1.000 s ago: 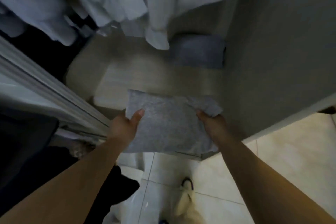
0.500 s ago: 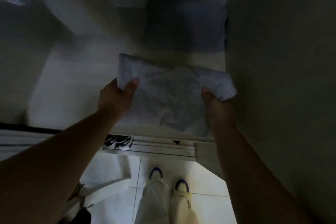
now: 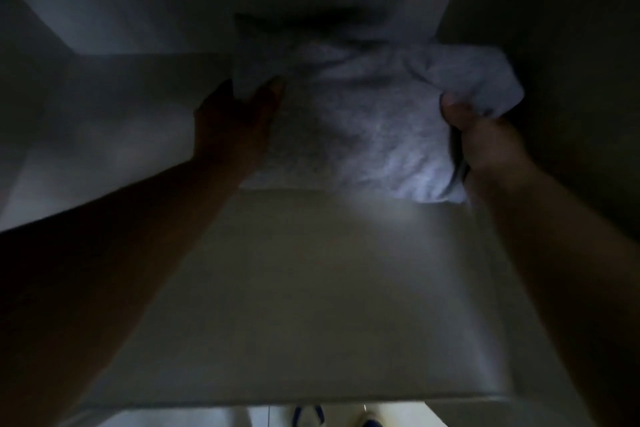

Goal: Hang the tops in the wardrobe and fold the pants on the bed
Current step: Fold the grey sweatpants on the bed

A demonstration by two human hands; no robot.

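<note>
Both arms have pushed deeper into the wardrobe since a second ago: the folded grey pants were level with the shelf's front edge then, and now they sit well in over the shelf, close to the back and hard by the right side wall. View has tipped down and gone dark and blurred, so detail is poor. Left hand grips the left edge of the bundle, thumb on top, fingers hidden under the cloth. Right hand is clenched on the right corner, fabric bunched up above the thumb. Cannot tell whether the bundle rests on the shelf yet or hangs just above it; its near edge looks very close to the surface. A darker shape lies just behind it, probably the stacked item at the back, but too dim to confirm. Judgement: folding of this pair is done and this is the put-away step, nearly finished. Next move needs a set-down and a clean release; the bunched right corner may spoil the fold if let go as is.
</note>
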